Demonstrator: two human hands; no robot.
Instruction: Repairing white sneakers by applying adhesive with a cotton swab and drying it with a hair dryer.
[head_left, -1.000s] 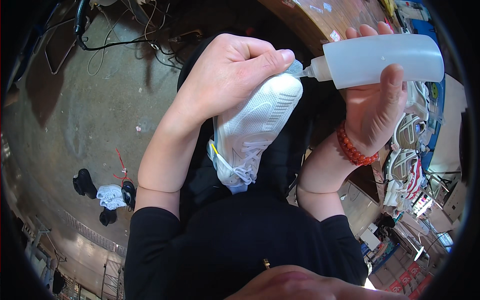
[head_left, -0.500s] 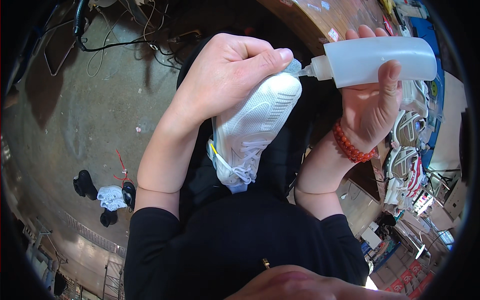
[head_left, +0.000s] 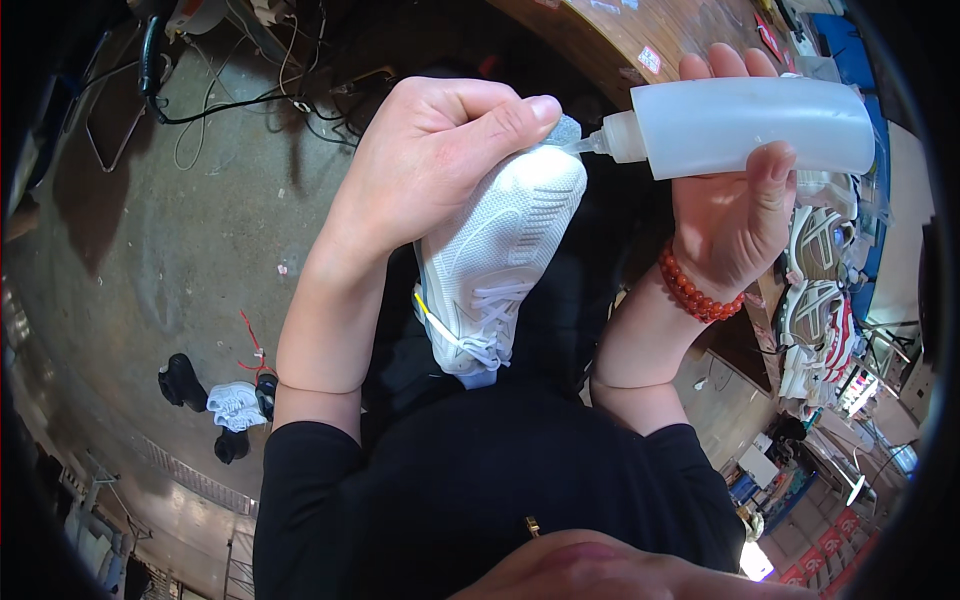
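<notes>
A white mesh sneaker [head_left: 510,225] lies over my lap, its toe pointing away and its white laces nearer my body. My left hand [head_left: 445,150] is closed on the front of the sneaker, thumb at the edge of a pale grey-blue sole [head_left: 565,130] that shows beyond the toe. In my right hand [head_left: 725,225] is a translucent squeeze bottle [head_left: 755,125], tipped on its side. The bottle's thin nozzle reaches the seam between toe and sole. Whether liquid comes out is too small to tell.
To the right, a wooden table [head_left: 600,40] carries stickers, and several sneakers [head_left: 815,310] line its side. Black and white shoes [head_left: 235,405] lie on the floor at left. Cables [head_left: 235,100] hang and trail at the upper left.
In the picture, the sneaker, both hands and the bottle sit slightly further left, and the surroundings have shifted a little too. Both grips look the same, with the nozzle still at the toe seam.
</notes>
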